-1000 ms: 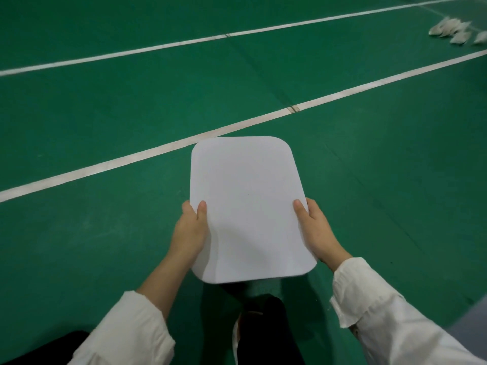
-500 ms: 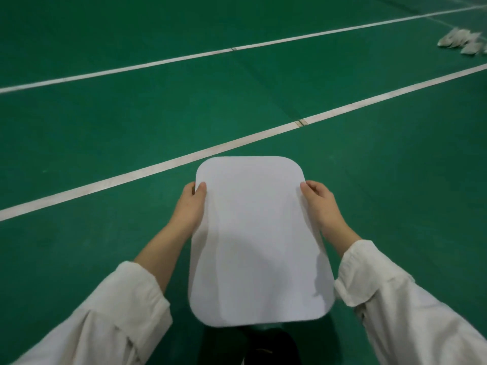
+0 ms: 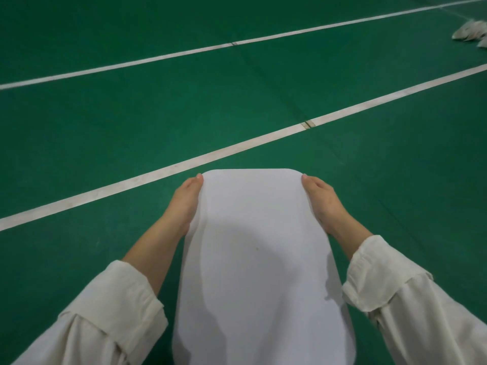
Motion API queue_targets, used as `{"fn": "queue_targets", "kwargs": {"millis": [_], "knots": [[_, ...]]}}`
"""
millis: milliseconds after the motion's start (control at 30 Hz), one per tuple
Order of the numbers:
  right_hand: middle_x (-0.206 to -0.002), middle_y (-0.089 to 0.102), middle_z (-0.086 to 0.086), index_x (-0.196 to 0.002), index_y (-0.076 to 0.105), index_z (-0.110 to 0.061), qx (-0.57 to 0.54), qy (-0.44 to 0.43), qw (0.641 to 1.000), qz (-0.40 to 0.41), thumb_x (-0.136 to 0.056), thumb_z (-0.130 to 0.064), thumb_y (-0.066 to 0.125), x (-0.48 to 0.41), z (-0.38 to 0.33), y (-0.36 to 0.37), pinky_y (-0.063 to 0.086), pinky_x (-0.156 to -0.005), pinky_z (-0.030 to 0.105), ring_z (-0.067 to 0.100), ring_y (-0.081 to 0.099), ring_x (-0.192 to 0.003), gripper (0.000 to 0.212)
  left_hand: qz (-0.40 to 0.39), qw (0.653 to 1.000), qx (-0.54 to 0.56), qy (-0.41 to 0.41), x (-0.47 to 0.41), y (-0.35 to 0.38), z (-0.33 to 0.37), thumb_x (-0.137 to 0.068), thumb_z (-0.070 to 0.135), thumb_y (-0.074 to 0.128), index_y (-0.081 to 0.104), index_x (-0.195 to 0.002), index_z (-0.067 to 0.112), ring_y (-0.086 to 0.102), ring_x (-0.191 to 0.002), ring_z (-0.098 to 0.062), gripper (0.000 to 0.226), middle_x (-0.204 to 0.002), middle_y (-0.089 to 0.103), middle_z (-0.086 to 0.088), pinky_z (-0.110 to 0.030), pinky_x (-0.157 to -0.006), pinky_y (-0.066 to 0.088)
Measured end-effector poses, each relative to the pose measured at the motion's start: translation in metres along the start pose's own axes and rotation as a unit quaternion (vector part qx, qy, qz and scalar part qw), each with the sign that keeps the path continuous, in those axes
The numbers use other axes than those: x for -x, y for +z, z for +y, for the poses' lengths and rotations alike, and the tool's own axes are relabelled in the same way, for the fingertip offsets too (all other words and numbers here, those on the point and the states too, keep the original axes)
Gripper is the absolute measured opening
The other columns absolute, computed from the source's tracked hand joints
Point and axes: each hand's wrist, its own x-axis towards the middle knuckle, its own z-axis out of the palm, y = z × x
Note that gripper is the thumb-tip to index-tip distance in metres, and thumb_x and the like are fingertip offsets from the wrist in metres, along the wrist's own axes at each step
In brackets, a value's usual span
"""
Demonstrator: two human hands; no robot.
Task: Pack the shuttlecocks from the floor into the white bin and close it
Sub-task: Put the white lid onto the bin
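Note:
A flat white lid [image 3: 253, 259] with rounded corners fills the lower middle of the head view. My left hand [image 3: 184, 204] grips its left edge near the far corner. My right hand [image 3: 322, 204] grips the right edge opposite. The fingers of both hands are hidden under the lid. Several white shuttlecocks [image 3: 471, 32] lie in a small heap on the green floor at the far right. The white bin itself is not in view; what lies beneath the lid is hidden.
Green court flooring [image 3: 131, 122] stretches all around, crossed by two white lines [image 3: 237, 148] running diagonally. My cream sleeves frame the lid at the bottom corners.
The lid has come lower and closer to me, now covering my dark shoe. Both hands have slid forward along its sides towards the far corners. The shuttlecocks have drifted towards the right edge.

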Motion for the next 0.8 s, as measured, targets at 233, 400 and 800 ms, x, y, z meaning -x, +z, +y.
{"fn": "queue_targets", "kwargs": {"millis": [233,400,800], "knots": [[-0.106,0.065,0.024,-0.1,0.059,0.004,0.024,-0.012,1.0,0.004,-0.096,-0.03,0.045,-0.003,0.002,0.0,0.046,-0.071,0.027,0.018,0.054,-0.083,0.037,0.006,0.999,-0.037,0.024,0.006,0.0,0.001,-0.097,0.042,0.034,0.05,-0.122,0.021,0.049,-0.115,-0.019,0.036,-0.124,0.053,0.003,-0.037,-0.1,0.036],[-0.093,0.065,0.006,-0.096,0.062,-0.009,0.03,-0.019,0.999,0.006,-0.096,-0.03,0.047,-0.004,0.0,0.002,0.045,-0.067,0.021,0.014,0.056,-0.083,0.026,0.033,0.999,-0.013,0.03,0.014,0.001,-0.005,-0.096,0.04,0.038,0.053,-0.114,0.024,0.054,-0.107,-0.018,0.028,-0.116,0.058,0.002,-0.035,-0.094,0.042],[-0.086,0.066,0.006,-0.093,0.061,-0.008,0.096,0.04,0.995,0.007,-0.091,-0.051,0.045,0.029,0.016,-0.011,0.048,-0.075,0.031,0.019,0.062,-0.08,0.046,0.035,0.998,0.047,-0.006,0.092,0.0,-0.036,-0.095,0.042,0.042,0.055,-0.106,0.029,0.055,-0.08,0.002,0.021,-0.09,0.059,0.018,-0.02,-0.06,0.039]]}}
